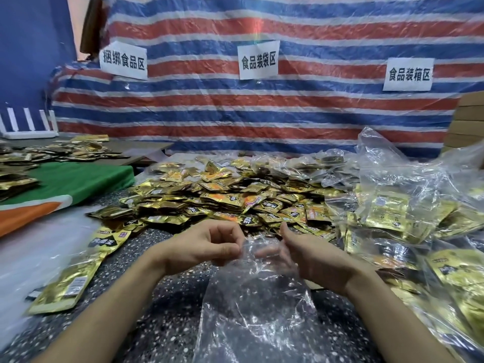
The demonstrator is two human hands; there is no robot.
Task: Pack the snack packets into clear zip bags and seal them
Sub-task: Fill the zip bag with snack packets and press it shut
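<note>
Striped red-white-blue tarp [262, 113] is hung as the backdrop, with three white paper signs [258, 59] stuck on it. A dark speckled worktop [162, 297] is seen below it. Gold snack packets [230, 197] are heaped mid-worktop, just beyond the hands.

Clear zip bag [256, 297] is held at front centre, mouth up between both hands, body draped down toward the camera.

Left grip [207, 244] is narrow: the bag's top edge is pinched between thumb and forefinger, other fingers curled. Right grip [314, 255]: fingers are seen through the film at the bag mouth, thumb raised above it. Whether the film is pinched there cannot be told.

Both bare forearms are brought in from the bottom edge, wrists angled toward each other, hands near but apart.

Filled clear bags [406, 218] of packets are piled along the right side. Longer gold packets [78, 268] are laid left of the left forearm. Green cloth [78, 176] is seen further left. Cardboard boxes [468, 119] are stacked at the far right edge.
</note>
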